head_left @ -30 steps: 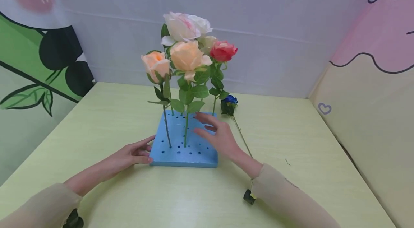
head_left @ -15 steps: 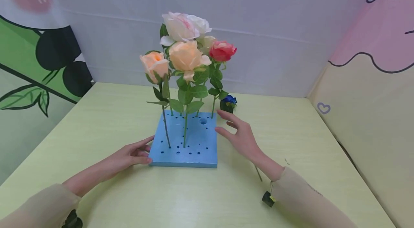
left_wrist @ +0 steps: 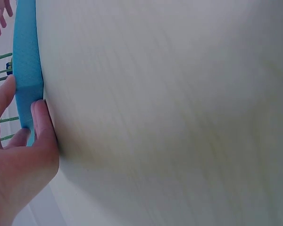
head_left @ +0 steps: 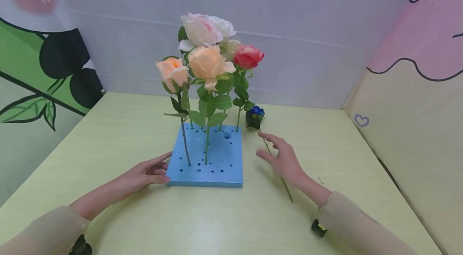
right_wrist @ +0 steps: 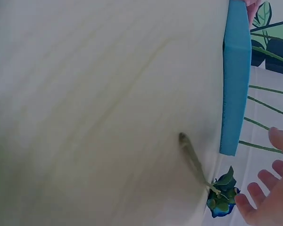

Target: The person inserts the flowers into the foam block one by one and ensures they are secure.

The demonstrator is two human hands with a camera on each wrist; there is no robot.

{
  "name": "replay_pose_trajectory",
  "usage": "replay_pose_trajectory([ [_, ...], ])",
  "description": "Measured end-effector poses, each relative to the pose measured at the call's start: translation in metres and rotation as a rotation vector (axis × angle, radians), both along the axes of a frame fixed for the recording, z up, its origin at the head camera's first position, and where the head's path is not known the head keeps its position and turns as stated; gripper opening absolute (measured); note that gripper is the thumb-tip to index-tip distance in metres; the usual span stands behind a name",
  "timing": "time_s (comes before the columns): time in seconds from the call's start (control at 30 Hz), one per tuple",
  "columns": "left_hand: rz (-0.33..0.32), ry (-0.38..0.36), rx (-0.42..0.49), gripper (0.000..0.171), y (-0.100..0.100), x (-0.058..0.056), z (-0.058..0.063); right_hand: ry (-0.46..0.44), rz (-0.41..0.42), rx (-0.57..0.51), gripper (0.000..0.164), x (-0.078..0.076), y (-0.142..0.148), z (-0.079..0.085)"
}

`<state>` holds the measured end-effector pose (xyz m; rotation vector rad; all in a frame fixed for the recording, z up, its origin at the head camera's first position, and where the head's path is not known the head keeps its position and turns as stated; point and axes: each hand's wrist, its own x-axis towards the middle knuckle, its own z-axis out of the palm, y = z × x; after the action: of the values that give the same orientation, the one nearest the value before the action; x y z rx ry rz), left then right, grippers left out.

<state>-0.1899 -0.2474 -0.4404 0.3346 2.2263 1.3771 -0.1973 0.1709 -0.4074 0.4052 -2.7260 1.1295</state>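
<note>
My left hand [head_left: 146,174] holds the left edge of a blue foam board [head_left: 224,174] with many holes, thumb by the near corner and fingers along the side. Several artificial roses stand upright in the board: a peach rose [head_left: 207,62], a smaller peach rose [head_left: 173,71], a pink-white rose [head_left: 199,30] and a red rose [head_left: 248,57] among them. My right hand [head_left: 285,162], fingers apart and holding nothing, hovers over the stem of a blue rose [head_left: 256,111]. That rose lies on the table right of the board; in the right wrist view its stem [right_wrist: 193,160] points toward the camera.
The pale wooden table [head_left: 119,134] ends at a white cloth backdrop [head_left: 307,46]. Painted panels stand at the left and right. A large round hole [head_left: 226,135] shows in the board's far right part.
My right hand has drawn back from the board's far right part and moved right, over the blue rose's stem. The left hand stays at the board's edge.
</note>
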Motion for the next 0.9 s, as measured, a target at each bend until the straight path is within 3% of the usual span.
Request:
replay_pose_trajectory([
  [0.13, -0.004, 0.006, 0.010, 0.083, 0.000, 0.000, 0.000, -0.009, 0.014, 0.052, 0.059, -0.001, 0.008, -0.005],
  [0.53, -0.004, 0.019, 0.008, 0.083, -0.002, -0.001, -0.002, -0.158, 0.016, 0.172, 0.070, -0.014, 0.024, -0.012],
  [0.9, 0.001, 0.012, 0.009, 0.083, -0.002, 0.000, -0.002, -0.175, 0.052, 0.192, 0.057, -0.036, 0.034, -0.018],
])
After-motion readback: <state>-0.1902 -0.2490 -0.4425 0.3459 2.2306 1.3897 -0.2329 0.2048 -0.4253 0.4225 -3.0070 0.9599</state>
